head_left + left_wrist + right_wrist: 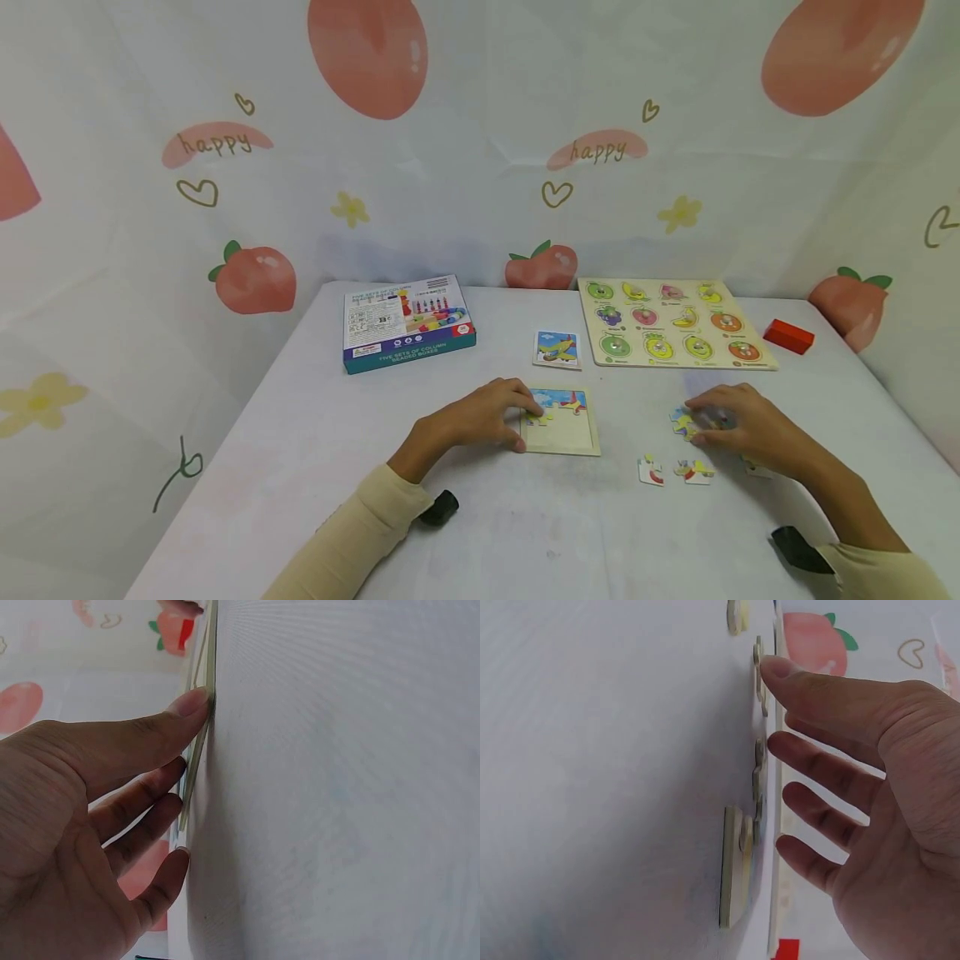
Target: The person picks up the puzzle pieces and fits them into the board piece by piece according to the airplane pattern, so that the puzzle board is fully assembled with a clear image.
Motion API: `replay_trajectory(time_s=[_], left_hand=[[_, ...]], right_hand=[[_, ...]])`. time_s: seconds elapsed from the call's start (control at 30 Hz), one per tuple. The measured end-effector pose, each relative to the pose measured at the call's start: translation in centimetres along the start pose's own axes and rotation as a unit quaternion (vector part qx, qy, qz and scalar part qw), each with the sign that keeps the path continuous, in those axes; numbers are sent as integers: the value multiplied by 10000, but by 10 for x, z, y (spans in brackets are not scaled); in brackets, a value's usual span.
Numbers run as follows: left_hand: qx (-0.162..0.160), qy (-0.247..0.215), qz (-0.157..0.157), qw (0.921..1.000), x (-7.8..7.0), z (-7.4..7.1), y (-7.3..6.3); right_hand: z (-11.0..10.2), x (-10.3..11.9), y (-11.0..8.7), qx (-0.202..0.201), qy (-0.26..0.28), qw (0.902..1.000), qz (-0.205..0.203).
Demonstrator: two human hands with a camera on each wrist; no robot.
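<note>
- On my feed the left hand [480, 417] grips the pale square wooden puzzle tray [564, 437] at its left side, thumb at the near corner. If I squeeze or lift there, the tray could tip and unseat the blue-and-red printed wooden pieces [555, 399] beyond the fingertips.
- Just below the left index fingertip is a small yellow jigsaw piece [539, 419]. I can't tell whether it is seated; a sideways rub could shift it.
- The right hand [738, 427] has its fingers spread and loosely bent, with no pinch I can make out. Its thumb is at the flat blue-and-yellow jigsaw piece [681, 425]; so thin an edge could skid away under a hurried grasp.
- Nearer me than that thumb lie a white-and-red jigsaw piece [650, 473] and a yellow-topped jigsaw piece [696, 472]. A low wrist could sweep the white-edged piece [758, 470] beneath it aside.
</note>
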State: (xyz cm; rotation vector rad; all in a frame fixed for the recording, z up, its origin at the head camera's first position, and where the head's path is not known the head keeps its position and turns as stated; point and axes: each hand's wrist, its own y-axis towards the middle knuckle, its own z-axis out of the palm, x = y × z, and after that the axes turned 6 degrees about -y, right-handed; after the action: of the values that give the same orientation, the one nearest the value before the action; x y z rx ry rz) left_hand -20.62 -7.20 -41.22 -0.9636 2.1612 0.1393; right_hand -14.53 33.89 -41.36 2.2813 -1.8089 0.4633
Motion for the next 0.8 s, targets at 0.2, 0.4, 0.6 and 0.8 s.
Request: replay_trajectory(time_s=[0.2,0.4,0.6,0.8], left_hand=[[13,-23,46,10000,0,0,0],[9,20,73,10000,2,1,0],[-2,29,53,10000,1,0,0],[-3,43,52,10000,1,0,0]], right_hand=[[2,-4,2,35,-83,9999,-135],[3,-3,3,-8,-79,9998,-184],[2,0,4,-14,-160,9997,-190],[0,4,7,13,-325,9992,-231]])
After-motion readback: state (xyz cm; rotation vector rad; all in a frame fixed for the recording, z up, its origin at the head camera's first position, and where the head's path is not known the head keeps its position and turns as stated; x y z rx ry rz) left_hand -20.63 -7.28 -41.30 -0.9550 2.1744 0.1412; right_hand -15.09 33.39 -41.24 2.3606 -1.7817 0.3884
